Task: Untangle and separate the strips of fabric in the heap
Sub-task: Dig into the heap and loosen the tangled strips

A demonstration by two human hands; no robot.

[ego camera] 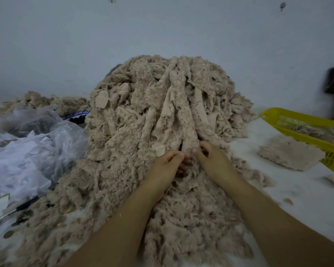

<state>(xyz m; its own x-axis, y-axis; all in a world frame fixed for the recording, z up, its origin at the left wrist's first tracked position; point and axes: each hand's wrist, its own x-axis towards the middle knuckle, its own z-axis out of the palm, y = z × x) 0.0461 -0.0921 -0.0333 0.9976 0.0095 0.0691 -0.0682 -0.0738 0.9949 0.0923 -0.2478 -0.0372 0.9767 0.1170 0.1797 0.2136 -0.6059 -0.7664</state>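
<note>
Heap (162,112) of beige fuzzy fabric strips sat on the white table (297,199), spilling forward under both forearms. Long strips ran down its front face to the fingers. Left hand (168,164) and right hand (212,158) were side by side at the heap's foot, thumbs nearly touching. Fingers were curled, each hand pinching fabric there. Possibly the same strip, too tangled to tell.

Counts:
- one heap, two hands
- one small flat stack (289,155) to the right
- one yellow basket (297,120) against that stack, holding more scraps
- one loose pile (46,101) back left
- crumpled plastic bags (27,151) left, number unclear
</note>
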